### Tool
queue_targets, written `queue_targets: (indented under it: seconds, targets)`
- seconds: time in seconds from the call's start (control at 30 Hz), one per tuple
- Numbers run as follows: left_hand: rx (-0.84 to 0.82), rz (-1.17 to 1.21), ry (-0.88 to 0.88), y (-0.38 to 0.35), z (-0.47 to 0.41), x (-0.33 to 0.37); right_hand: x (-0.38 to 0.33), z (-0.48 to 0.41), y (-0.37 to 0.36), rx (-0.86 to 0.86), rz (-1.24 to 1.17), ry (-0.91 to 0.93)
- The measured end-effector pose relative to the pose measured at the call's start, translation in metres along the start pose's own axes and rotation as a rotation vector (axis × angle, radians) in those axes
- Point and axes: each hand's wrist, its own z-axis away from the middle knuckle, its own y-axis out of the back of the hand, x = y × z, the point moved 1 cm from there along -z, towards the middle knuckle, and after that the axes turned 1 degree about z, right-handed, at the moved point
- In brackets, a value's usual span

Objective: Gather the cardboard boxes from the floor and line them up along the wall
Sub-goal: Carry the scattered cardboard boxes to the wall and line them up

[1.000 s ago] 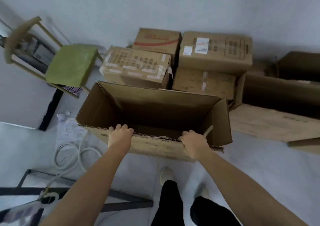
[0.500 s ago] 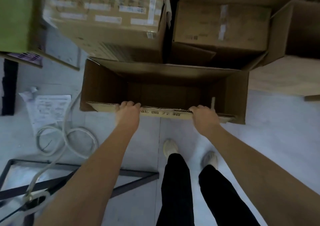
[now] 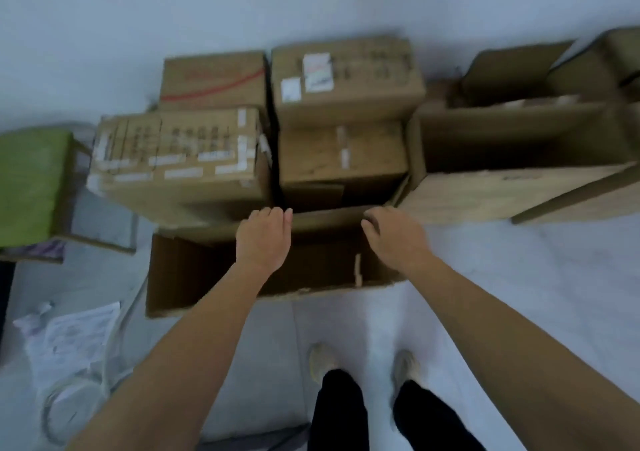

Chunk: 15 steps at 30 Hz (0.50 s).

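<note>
The open cardboard box sits on the floor directly under both hands, its far wall pressed against the stacked boxes beyond the fingertips. The left hand and right hand reach across the opening, fingers curled over the far rim — whether they grip it or only rest there is too blurred to tell. It looks empty, so likely light, but thin walls flex and the near edge is ragged — better held low at two opposite walls than by one rim.
</note>
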Motion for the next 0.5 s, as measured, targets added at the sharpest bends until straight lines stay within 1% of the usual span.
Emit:
queue_targets:
  seconds: [0.17,0.3,0.4,0.5]
  targets:
    - [0.197,0.145,-0.193,0.115,-0.028,0.127,0.046,0.059,0.135,0.262,-0.085,-0.151]
    - [0.297,0.156,-0.361,0.192,-0.007,0.25,0.103,0.14,0.223,0.495,-0.127,-0.256]
    - [0.319,0.164,-0.467,0.218,0.024,0.338,0.154,0.21,0.261,0.574,-0.117,-0.32]
    - [0.286,0.153,-0.58,0.223,0.073,0.434,0.219,0.304,0.285,0.593,-0.096,-0.448]
